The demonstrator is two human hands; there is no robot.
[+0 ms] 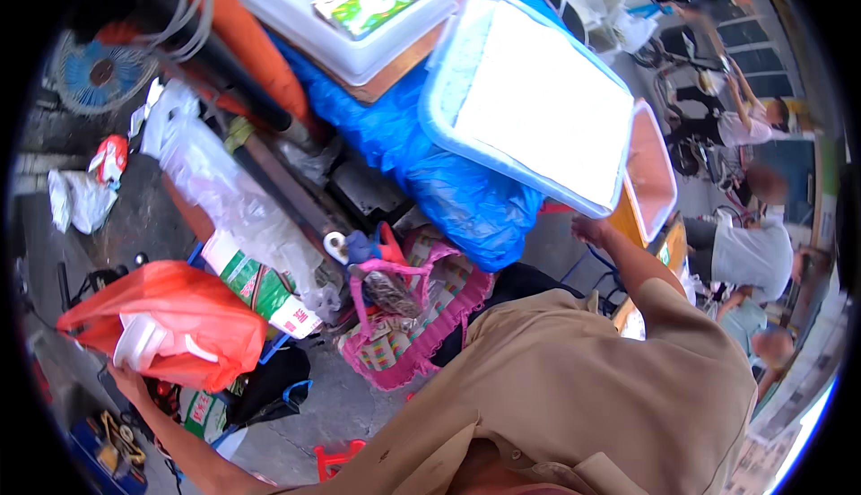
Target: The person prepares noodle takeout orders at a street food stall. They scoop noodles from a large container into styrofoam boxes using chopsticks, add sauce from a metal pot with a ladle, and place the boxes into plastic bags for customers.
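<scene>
My left hand (126, 379) is at the edge of a white foam container (140, 341) in an orange-red plastic bag (202, 313). Its fingers are partly hidden, and whether they grip the container cannot be told. On the other side, my right hand (589, 229) hangs just below the corner of a light-blue-rimmed plastic bin (437, 115). The bin's inside is washed out by glare. Blur hides whether those fingers touch anything. Blue plastic sheeting (464, 206) drapes down beneath the bin.
A translucent tub (377, 58) holds small green and red packs. Clear plastic bags (222, 179) hang beside a metal bar. A pink-trimmed basket bag (430, 333), a red stool (336, 458) and a fan (102, 72) are nearby. Several people stand at right beside bicycles.
</scene>
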